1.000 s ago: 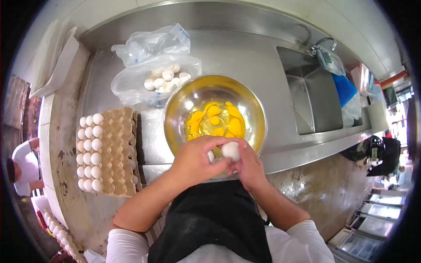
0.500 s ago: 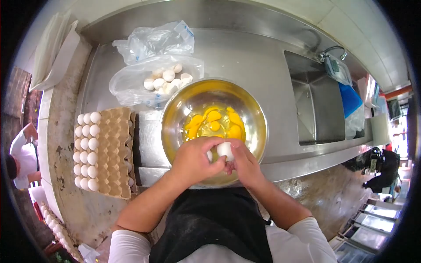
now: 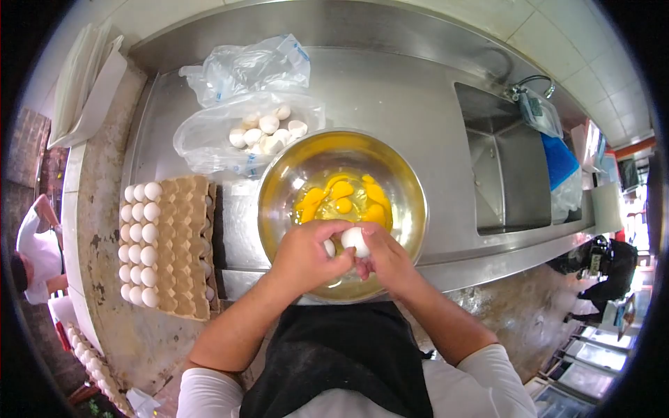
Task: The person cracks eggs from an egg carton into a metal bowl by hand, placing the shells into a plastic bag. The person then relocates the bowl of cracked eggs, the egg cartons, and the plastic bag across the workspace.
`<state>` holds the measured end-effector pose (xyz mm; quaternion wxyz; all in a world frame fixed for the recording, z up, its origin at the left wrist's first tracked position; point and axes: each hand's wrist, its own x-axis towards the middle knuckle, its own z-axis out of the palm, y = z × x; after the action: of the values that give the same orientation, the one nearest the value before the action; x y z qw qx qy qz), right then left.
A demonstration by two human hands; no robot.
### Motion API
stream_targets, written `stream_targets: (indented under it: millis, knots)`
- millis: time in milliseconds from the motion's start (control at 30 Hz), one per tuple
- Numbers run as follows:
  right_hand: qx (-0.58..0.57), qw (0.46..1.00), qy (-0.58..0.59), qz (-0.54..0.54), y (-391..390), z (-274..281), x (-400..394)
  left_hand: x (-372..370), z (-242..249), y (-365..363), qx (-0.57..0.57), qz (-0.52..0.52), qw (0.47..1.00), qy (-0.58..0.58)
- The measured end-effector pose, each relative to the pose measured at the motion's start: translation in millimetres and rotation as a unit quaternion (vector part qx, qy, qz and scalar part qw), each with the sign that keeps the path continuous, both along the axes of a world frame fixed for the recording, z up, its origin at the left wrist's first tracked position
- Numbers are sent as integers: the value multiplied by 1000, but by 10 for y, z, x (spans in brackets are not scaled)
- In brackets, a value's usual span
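Note:
Over the near side of a large steel bowl [image 3: 411,167], my two hands are close together. My right hand [image 3: 390,261] is closed round a white egg [image 3: 356,241]. My left hand [image 3: 304,254] is closed too, with a white, rounded piece of egg [image 3: 329,247] showing between its fingers; whether that one is whole is hidden. Inside the bowl lie several yellow yolks [image 3: 343,205] in clear egg white, below and beyond my fingers.
At left, an egg carton [image 3: 182,244] holds several white eggs [image 3: 148,233]. Behind the bowl, a clear plastic bag [image 3: 202,136] holds eggshells [image 3: 268,125]; another plastic bag [image 3: 244,66] lies beyond. A sink [image 3: 512,181] is at right. Another person [image 3: 42,244] stands far left.
The view has shifted slightly. My hands stay over the bowl, still holding the eggs, with only a small shift of the fingers.

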<state>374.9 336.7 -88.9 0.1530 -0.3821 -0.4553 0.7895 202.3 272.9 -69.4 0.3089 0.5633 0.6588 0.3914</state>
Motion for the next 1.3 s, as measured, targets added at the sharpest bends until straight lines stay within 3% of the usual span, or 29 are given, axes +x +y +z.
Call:
stream_targets:
  millis: [567, 767, 833, 867, 933, 1100, 1167, 1300]
  knots:
    - [-115, 993, -11, 3, 5, 20, 16, -125, -27, -51, -95, -16, 988, -117]
    - [15, 994, -90, 67, 106, 160, 126, -225, 60, -19, -74, -30, 997, 1]
    - [257, 954, -111, 108, 125, 217, 155, -249, 123, 6, -64, -26, 997, 38]
    - [257, 954, -112, 109, 137, 299, 171, -257, 177, 17, -69, -19, 996, 51]
    - [372, 892, -229, 119, 163, 509, 187, -279, 235, 14, -68, -3, 994, 88]
    - [376, 889, -251, 75, 287, 514, 268, -387, 432, 23, -56, 46, 991, 109]
    - [314, 933, -171, 39, 353, 308, 260, -503, 485, 13, -54, 78, 991, 94]
    - [248, 964, -74, 66, 550, 218, -97, -867, 486, 101, -35, 159, 985, 61]
